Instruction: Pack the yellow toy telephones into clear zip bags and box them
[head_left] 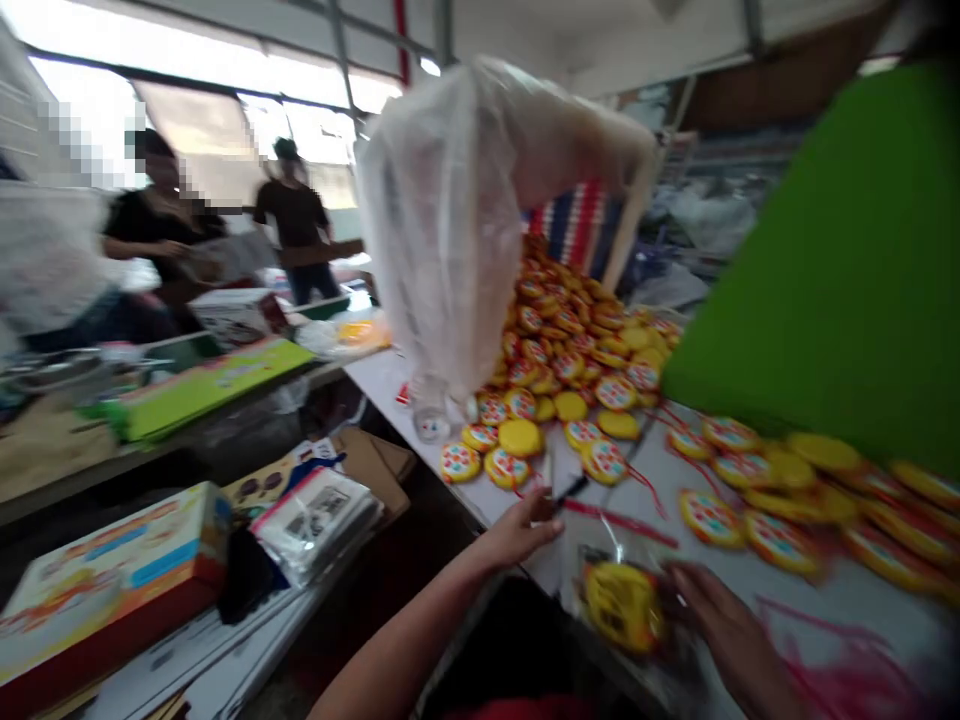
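My right hand (pixel 724 615) is at the right side of a clear plastic bag (pixel 600 535), its fingers on the edge; blur hides part of the grip. Inside the bag lies a yellow round piece (pixel 622 605) with dark print. My left hand (pixel 525 530) is just beyond the bag at its upper left, fingers curled in near a thin dark stick (pixel 571 492); what they hold is unclear. Past it stand several yellow discs (pixel 520 437) with red rims, some showing a coloured print and a red cord. They spill from a large heap (pixel 559 320).
A translucent plastic sheet (pixel 442 240) hangs over the heap's container. A green panel (pixel 832 280) rises at right, with more discs (pixel 780 540) before it. At left are a printed box (pixel 112 590) and bagged papers (pixel 319 520). Two people (pixel 292 215) stand behind.
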